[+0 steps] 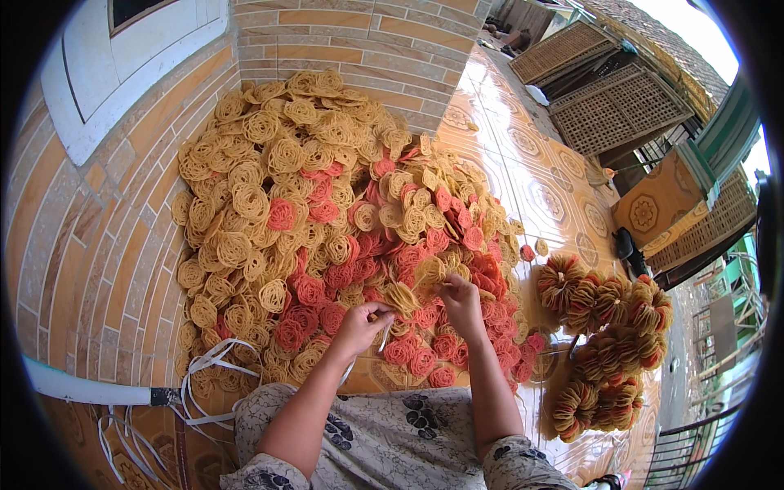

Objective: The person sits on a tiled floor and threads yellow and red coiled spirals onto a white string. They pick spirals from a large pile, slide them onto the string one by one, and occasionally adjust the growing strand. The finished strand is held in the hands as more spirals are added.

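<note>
My left hand (pixel 358 328) is closed, pinching a small stack of yellow lacy round crackers (pixel 402 300); a thin white plastic strip (pixel 384 337) hangs beside its fingers. Just to the right, my right hand (pixel 463 305) grips another yellow cracker (pixel 429 273) by its edge. Whether the strip passes through the stack cannot be made out. Both hands are over the near part of a large heap of loose crackers (pixel 245 204), mostly yellow, with red ones (pixel 304 322) gathered toward the front and middle.
Ring-shaped bundles of yellow and red crackers (pixel 612 298) lie on the tiled floor (pixel 523 155) at the right. White plastic strips (pixel 214 359) hang over a pale bar (pixel 90 384) at the lower left. A tiled wall (pixel 351 49) backs the heap; woven racks (pixel 616 110) lean at the far right.
</note>
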{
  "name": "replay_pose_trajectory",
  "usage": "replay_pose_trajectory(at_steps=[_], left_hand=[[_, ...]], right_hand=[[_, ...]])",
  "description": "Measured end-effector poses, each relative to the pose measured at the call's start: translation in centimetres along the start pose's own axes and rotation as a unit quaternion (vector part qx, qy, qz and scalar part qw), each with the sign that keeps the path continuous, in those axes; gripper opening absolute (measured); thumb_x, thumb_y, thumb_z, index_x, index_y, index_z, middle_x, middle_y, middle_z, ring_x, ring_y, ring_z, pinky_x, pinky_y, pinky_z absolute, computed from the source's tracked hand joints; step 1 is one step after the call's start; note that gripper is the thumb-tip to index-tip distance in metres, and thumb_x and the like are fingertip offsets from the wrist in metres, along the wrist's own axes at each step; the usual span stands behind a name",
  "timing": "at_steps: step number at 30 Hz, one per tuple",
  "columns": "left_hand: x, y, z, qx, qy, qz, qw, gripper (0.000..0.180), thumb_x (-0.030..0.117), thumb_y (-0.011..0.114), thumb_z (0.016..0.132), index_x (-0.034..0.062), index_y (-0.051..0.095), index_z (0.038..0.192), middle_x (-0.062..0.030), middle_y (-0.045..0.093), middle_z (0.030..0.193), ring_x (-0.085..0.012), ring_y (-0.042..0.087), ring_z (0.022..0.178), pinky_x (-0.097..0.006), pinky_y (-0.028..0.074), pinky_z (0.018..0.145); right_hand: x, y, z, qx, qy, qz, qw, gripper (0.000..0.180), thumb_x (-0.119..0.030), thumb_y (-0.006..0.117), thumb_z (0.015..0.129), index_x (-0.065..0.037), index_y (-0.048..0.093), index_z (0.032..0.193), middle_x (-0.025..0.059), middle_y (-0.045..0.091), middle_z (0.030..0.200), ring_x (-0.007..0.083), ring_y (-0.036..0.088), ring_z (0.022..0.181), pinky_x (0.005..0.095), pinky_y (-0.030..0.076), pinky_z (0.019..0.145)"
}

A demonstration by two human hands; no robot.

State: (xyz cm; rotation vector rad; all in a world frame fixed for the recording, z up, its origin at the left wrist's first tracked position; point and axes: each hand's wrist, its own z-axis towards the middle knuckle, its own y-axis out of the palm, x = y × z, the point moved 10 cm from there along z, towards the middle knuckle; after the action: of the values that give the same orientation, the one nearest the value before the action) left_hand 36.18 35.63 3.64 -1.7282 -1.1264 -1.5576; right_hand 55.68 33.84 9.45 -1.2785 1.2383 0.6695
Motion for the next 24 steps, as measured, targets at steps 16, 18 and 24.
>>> replay_pose_trajectory(at_steps=[16, 18, 24], left_hand=[[0.4, 0.5, -0.5, -0.021, -0.034, 0.019, 0.999, 0.019, 0.015, 0.067, 0.089, 0.0008, 0.069, 0.103, -0.0049, 0.07, 0.094, -0.0111, 0.063, 0.084, -0.026, 0.049, 0.079], [0.3, 0.5, -0.4, -0.021, -0.035, 0.025, 0.999, 0.019, 0.013, 0.067, 0.089, 0.0007, 0.069, 0.103, -0.0044, 0.07, 0.094, -0.0105, 0.063, 0.084, -0.025, 0.049, 0.079], [-0.2, 0.3, -0.3, -0.001, -0.012, -0.007, 1.0, 0.016, 0.011, 0.066, 0.09, 0.0013, 0.069, 0.103, -0.0036, 0.07, 0.093, -0.0099, 0.062, 0.084, -0.025, 0.049, 0.078]], right_hand=[[-3.4, 0.4, -1.0, -0.029, -0.169, -0.024, 0.985, 0.029, 0.007, 0.052, 0.092, -0.002, 0.063, 0.118, 0.0034, 0.053, 0.102, 0.0138, 0.051, 0.097, 0.0248, 0.041, 0.086], [-4.2, 0.0, -1.3, -0.023, -0.179, -0.034, 0.983, 0.034, 0.008, 0.052, 0.091, -0.006, 0.064, 0.12, 0.0035, 0.051, 0.099, 0.0148, 0.05, 0.099, 0.025, 0.04, 0.086], [-7.4, 0.5, -3.1, -0.075, -0.192, -0.296, 0.933, 0.048, 0.008, 0.057, 0.088, -0.019, 0.062, 0.127, 0.008, 0.054, 0.109, 0.0188, 0.056, 0.097, 0.0307, 0.048, 0.082]])
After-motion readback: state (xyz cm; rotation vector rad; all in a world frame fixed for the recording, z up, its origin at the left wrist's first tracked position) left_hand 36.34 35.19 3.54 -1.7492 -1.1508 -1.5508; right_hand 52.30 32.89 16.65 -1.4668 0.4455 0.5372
